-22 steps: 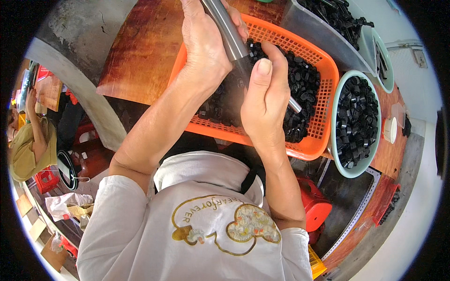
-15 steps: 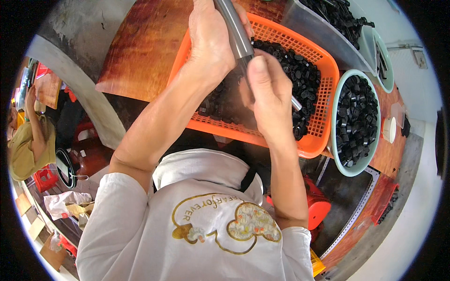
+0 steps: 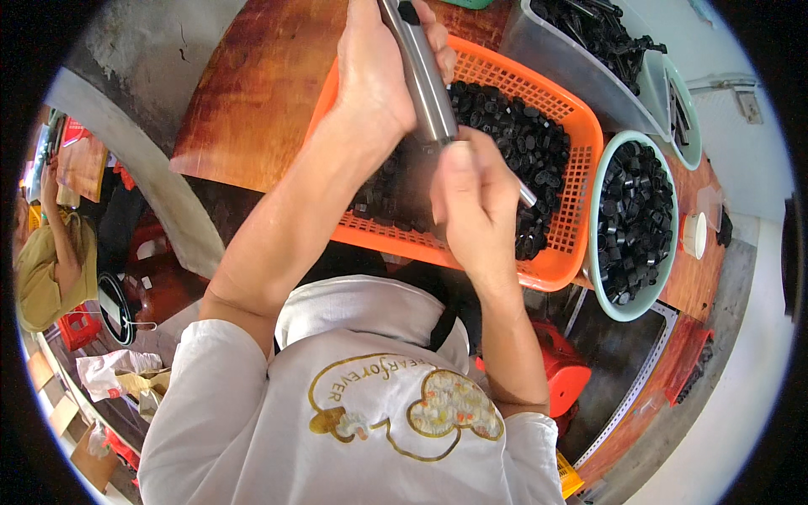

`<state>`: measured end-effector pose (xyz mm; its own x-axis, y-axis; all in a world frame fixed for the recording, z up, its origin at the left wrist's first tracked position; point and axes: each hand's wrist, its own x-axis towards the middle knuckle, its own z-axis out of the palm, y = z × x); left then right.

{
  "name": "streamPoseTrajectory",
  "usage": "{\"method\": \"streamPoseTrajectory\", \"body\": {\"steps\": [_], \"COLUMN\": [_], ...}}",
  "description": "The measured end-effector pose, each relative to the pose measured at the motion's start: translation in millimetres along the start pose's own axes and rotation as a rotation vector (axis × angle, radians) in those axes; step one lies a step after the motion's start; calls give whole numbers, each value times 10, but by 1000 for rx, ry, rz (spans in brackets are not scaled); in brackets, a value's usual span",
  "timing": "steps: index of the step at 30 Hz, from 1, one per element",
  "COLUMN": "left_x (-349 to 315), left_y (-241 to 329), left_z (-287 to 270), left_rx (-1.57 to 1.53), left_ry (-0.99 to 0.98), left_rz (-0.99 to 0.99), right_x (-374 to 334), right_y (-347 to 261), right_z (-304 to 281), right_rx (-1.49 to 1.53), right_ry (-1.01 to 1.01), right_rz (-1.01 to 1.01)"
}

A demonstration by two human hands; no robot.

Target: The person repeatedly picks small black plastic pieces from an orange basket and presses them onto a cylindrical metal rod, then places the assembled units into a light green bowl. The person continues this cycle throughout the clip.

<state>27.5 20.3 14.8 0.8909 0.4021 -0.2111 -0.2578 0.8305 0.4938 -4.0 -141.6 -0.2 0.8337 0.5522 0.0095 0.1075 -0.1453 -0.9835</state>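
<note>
- A metal tube (image 3: 423, 82) is at the top centre of the frame, slanting down to the right, above the orange basket (image 3: 576, 220). A dark knob (image 3: 408, 13) shows near its top.
- The left hand (image 3: 376, 77) is wrapped round the tube, palm on one side, fingertips showing on the other.
- The right hand (image 3: 481, 198) is closed round the thin silver rod (image 3: 528, 195), just below the tube's lower end. The rod's tip pokes out past the fingers; where rod and tube meet is covered by the hand, and some blur hides the exact contact.
- Judging by the hands, the step in hand is two-handed work at the tube's lower end: left steadying, right working the rod. The next move seems to call for a firm left grip and the rod kept in line with the tube.
- Small black pieces (image 3: 539, 158) lie loose in the basket, beneath the hands.
- Right of centre, a pale green bowl (image 3: 629, 315) holds more such pieces.
- At the upper right stands a clear bin (image 3: 581, 82) of dark parts, with a second green bowl beside it.
- A white cup (image 3: 694, 236) sits at the right, on the wooden table (image 3: 244, 109).
- At the far left edge, another person's sleeve (image 3: 50, 265) shows.
</note>
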Motion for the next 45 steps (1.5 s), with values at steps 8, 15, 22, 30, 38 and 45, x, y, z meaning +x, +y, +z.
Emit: {"method": "streamPoseTrajectory", "body": {"steps": [8, 15, 22, 30, 38, 45], "left_x": [0, -223, -12, -10, -48, -98], "left_y": [-18, -197, 3, -74, -117, -136], "left_z": [1, 154, 6, 10, -9, 23], "left_rx": [20, 214, -70, 62, 75, 19], "left_ry": [58, 60, 99, -47, -30, -34], "left_rz": [123, 196, -81, -163, -153, -116], "right_x": [45, 209, 7, 227, 237, 272], "right_y": [-70, -45, 41, 36, 162, 85], "right_z": [130, 135, -208, -459, -383, -376], "right_rx": [72, 199, -78, -575, -392, -415], "right_ry": [168, 142, -13, -127, -120, -55], "right_rz": [-20, -8, 53, -489, -478, -414]}}
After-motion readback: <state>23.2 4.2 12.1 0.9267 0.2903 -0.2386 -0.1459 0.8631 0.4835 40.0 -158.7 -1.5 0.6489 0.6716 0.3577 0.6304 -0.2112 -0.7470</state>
